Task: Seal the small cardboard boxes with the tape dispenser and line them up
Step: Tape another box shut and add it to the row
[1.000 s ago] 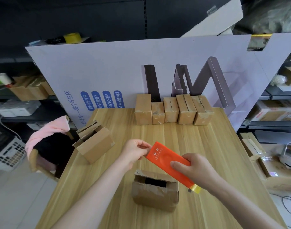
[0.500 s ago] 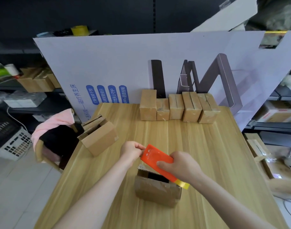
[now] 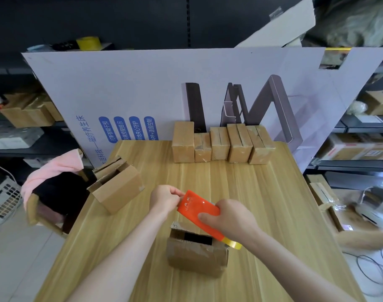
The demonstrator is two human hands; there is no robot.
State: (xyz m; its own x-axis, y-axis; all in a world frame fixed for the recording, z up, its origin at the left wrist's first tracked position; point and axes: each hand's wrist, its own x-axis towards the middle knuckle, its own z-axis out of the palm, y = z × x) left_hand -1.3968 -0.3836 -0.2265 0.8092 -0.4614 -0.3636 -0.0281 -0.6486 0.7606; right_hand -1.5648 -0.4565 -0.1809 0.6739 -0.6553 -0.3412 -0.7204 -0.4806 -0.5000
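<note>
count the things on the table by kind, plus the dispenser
Sealed boxes in the back row: 5
Open boxes: 2, one at the left, one under the hands
Tape dispenser: 1, held by the left hand and right hand
Total: 8

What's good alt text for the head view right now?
Two bare hands hold an orange tape dispenser over an open small cardboard box on a wooden table: right hand grips its body, left hand pinches its far end. Five boxes stand in a row at the back edge; another open box sits left.
</note>
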